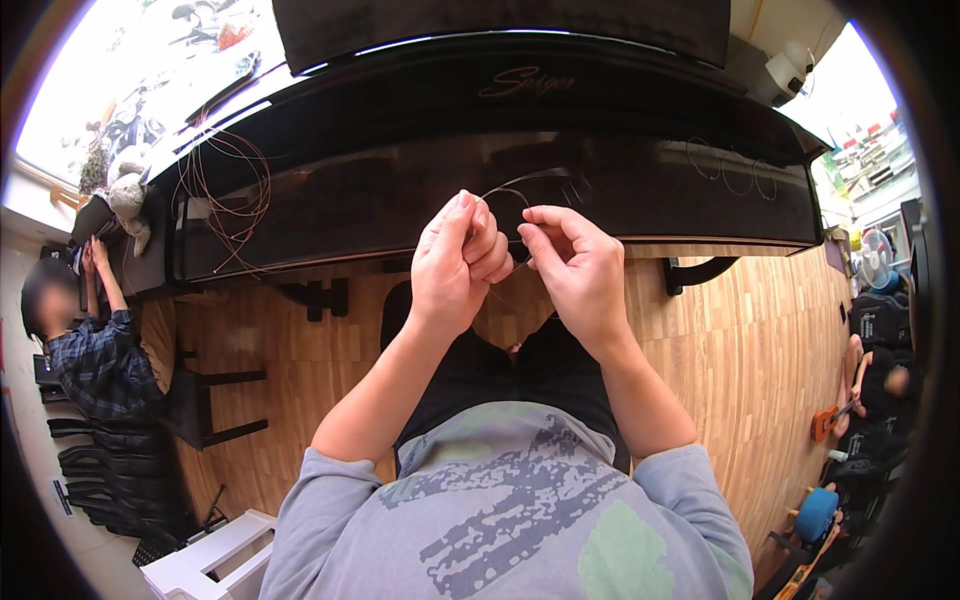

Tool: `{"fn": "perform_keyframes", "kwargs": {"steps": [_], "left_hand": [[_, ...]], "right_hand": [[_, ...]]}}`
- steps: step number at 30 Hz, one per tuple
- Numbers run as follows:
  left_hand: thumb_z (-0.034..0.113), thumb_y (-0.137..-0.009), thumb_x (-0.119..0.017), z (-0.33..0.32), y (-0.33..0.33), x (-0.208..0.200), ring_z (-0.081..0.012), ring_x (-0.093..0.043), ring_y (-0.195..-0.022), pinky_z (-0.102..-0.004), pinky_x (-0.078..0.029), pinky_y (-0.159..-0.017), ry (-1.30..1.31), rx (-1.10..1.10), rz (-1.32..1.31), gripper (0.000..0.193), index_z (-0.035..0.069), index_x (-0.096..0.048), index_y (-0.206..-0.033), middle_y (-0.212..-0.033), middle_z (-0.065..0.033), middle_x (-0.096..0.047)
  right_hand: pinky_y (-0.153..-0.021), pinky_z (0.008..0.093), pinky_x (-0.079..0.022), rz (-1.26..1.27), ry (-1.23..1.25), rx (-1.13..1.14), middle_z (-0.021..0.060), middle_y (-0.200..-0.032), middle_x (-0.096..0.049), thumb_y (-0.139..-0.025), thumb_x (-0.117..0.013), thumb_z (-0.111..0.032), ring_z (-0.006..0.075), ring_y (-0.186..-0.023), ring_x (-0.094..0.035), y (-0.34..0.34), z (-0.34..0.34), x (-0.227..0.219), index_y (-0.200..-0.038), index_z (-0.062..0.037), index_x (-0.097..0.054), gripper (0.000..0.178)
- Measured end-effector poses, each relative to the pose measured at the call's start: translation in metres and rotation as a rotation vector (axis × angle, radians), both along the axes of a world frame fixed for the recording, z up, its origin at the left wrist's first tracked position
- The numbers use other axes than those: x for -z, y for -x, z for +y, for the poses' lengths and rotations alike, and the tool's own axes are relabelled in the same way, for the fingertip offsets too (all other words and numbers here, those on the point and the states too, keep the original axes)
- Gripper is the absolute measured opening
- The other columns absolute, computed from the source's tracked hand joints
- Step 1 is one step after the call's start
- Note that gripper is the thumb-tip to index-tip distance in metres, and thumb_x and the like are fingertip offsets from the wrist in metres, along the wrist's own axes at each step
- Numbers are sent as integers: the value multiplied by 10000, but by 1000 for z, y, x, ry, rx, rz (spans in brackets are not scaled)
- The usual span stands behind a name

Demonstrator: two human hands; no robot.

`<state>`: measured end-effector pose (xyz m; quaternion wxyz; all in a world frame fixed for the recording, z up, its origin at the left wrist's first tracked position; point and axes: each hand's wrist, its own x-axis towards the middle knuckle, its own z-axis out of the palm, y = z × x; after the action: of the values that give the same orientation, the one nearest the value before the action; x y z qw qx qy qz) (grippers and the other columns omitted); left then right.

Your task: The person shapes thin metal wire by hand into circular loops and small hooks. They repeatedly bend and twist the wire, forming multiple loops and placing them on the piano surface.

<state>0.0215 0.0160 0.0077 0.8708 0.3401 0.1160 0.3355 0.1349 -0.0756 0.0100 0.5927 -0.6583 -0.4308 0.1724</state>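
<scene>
My left hand [450, 265] and my right hand [576, 268] are raised close together in front of a black piano [400, 190]. Between them a thin metal wire [514, 191] bends in a small loop. The left fingers are curled, with thumb and forefinger pinching one side of the wire. On its other side, the right thumb and forefinger pinch it. Strands hang below the hands, too fine to follow. A loose coil of copper-coloured wire [265, 180] lies on the piano at the left. Several small wire rings [738, 178] lie at its right.
On the left another person [95, 345] sits with both hands at a dark surface, beside a black bench [200, 400]. A plush toy [127, 190] stands nearby. At the far right someone sits by a small orange guitar [824, 424]. A white stool [215, 560] is at lower left.
</scene>
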Motion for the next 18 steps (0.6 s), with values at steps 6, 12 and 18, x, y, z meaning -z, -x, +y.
{"fn": "perform_keyframes", "kwargs": {"steps": [6, 12, 18], "left_hand": [[209, -994, -371, 17, 10, -7, -58, -295, -452, -250, -341, -489, 32, 128, 202, 231, 93, -502, -843, -545, 69, -292], [276, -1004, -400, 27, 14, -6, -48, -240, -453, -243, -293, -448, 70, 240, 338, 282, 106, -515, -811, -559, 83, -251], [302, -1011, -438, 22, 13, -6, -32, -216, -458, -199, -219, -412, 52, 47, 324, 317, 121, -486, -756, -566, 87, -245]], "right_hand": [[-577, 202, -485, 339, 68, -116, 39, -823, -676, -919, -599, -70, 67, -657, -612, -7, -4, -8, -1074, -1, -663, 182], [-614, 203, -492, 447, 122, -277, 33, -841, -668, -919, -605, -89, 70, -691, -615, -15, -3, -2, -1082, -14, -666, 189], [-662, 229, -526, 636, 109, -512, 48, -863, -676, -953, -564, -170, 112, -749, -656, -40, -1, 1, -1223, -26, -581, 306]]}}
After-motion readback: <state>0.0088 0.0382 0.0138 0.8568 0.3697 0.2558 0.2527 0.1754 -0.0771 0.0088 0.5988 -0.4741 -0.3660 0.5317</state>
